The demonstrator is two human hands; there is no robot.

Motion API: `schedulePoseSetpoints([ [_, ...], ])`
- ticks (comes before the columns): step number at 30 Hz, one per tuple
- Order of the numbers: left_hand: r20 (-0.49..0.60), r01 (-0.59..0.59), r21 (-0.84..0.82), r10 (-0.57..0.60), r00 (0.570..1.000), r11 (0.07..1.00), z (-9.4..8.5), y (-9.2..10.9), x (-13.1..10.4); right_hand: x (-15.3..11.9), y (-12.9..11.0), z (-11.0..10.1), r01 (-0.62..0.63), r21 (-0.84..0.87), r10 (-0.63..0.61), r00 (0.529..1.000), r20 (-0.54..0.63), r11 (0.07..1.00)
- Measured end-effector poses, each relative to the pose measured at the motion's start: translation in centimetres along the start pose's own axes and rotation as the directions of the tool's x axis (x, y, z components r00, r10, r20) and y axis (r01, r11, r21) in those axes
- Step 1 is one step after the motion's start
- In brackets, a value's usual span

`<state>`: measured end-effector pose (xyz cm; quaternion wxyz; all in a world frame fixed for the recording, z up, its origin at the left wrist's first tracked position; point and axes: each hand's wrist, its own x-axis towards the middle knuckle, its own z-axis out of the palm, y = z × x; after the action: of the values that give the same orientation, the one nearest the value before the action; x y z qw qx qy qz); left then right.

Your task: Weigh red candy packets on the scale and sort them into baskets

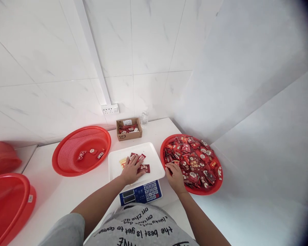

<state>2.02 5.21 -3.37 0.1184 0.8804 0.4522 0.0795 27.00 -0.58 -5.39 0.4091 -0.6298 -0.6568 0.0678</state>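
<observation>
**Left hand (131, 172) was spread flat, right hand (175, 176) half curled: light pressure mattered most**

Left grip: released. We had its fingers splayed, palm down, over small, flat, dark-red wrapped packets (144, 168) on the white, rectangular plastic tray (154, 155). A cream-yellow, flat printed packet (122, 162) lay just left of the fingertips.

Right grip: loosely bent at the near-left edge of the red, round plastic basket (206, 192), which held a heap of red and dark-red wrapped packets (192, 157). We couldn't tell whether it pinched anything; fingertips weren't clear enough.

The tray seemed to sit on the blue-panelled keypad scale (141, 192), all on the white tabletop (46, 191). We couldn't read the display.

Our take on doing it well:
- Spreading the packets called for fingertips, not palm; leaning would have loaded the scale.
- Any reading would have needed both hands off the tray.
- Slick-looking wrappers probably slid easily, so short strokes beat sweeps, especially near the tray lip.
- The right wrist was close to the tray's corner; we'd have wanted clearance there, to avoid a nudge.
- From the heap, small pinches off the top looked safer than digging, since packets sat up near the rim.
</observation>
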Motion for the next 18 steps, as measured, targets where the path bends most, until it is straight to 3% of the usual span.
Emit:
schedulePoseSetpoints([
  [7,-0.141,0.024,-0.039,-0.029,0.990,0.999,0.08,0.24,-0.43,-0.02,-0.08,-0.02,0.012,0.002,-0.012,1.000,0.003,1.000],
  [18,-0.010,0.050,0.033,-0.049,0.999,0.998,-0.11,0.58,-0.43,-0.05,-0.21,-0.21,0.039,0.003,-0.039,0.999,0.020,0.999],
])
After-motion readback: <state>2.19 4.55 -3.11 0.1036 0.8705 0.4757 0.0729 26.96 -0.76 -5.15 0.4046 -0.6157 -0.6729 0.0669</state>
